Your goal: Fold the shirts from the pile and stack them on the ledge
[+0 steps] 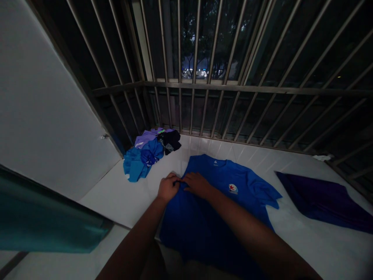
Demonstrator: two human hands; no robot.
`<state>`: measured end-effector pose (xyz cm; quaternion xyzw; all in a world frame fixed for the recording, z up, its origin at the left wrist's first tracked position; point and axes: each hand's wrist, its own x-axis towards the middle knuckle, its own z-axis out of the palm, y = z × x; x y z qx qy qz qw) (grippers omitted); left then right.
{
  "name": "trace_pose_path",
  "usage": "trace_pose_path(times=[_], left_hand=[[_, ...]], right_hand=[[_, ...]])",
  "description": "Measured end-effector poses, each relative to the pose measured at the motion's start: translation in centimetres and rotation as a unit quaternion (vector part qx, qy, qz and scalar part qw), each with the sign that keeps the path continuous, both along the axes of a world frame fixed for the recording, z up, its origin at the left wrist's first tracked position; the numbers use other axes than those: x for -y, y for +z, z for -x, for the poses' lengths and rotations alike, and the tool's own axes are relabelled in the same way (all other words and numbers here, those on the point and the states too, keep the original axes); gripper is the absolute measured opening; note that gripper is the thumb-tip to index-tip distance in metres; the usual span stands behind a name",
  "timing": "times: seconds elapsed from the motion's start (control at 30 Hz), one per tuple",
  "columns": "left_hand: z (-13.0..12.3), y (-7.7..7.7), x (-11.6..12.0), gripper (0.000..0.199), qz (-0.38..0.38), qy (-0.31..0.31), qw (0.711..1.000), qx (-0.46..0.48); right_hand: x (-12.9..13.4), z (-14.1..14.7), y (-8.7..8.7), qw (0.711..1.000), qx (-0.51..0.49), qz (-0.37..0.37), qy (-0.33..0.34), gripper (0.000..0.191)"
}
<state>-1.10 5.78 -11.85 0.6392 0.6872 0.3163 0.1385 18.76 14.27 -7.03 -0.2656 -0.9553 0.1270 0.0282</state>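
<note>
A blue T-shirt [210, 214] lies spread on the white ledge, its neckline away from me and a small white-and-red badge on the chest. One short sleeve is laid out on the right side. At the shirt's left edge, near the sleeve, my left hand [169, 187] has its fingers closed on the cloth. Close beside it, my right hand [198, 184] also pinches the fabric, the fingertips of both hands almost meeting. The left sleeve is mostly hidden by my hands.
Crumpled clothes [148, 153] in purple, blue and black lie at the back left. Folded dark purple cloth [323, 196] rests on the white ledge [145, 206] at the right. Metal bars [201, 86] line the window behind. A teal curtain [49, 217] hangs at the left.
</note>
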Motion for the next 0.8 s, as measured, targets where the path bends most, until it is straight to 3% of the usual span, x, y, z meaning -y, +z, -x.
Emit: trace_pose_path(times=[0.1, 0.27, 0.47, 0.6, 0.7, 0.8], left_hand=[[-0.1, 0.1, 0.0, 0.034, 0.006, 0.003, 1.0, -0.007], [0.0, 0.0, 0.0, 0.028, 0.004, 0.0, 1.0, -0.012], [0.3, -0.7, -0.1, 0.043, -0.015, -0.004, 1.0, 0.009], [0.6, -1.2, -0.2, 0.048, -0.039, -0.015, 0.999, 0.03], [0.8, -1.4, -0.3, 0.047, -0.038, -0.015, 0.999, 0.028], [0.7, -1.4, -0.3, 0.043, -0.034, -0.015, 0.999, 0.023]], right_hand=[[-0.7, 0.2, -0.4, 1.0, 0.007, -0.008, -0.026, 0.019], [-2.1, 0.2, 0.7, 0.998, -0.013, -0.024, -0.051, 0.03], [1.0, -1.1, 1.5, 0.997, -0.01, -0.059, -0.056, 0.039], [2.9, -0.5, 0.0, 0.996, 0.0, -0.082, -0.047, 0.049], [3.0, 0.2, -1.4, 0.994, 0.016, -0.086, -0.063, 0.027], [2.5, 0.0, -2.3, 0.995, 0.018, -0.084, -0.054, 0.023]])
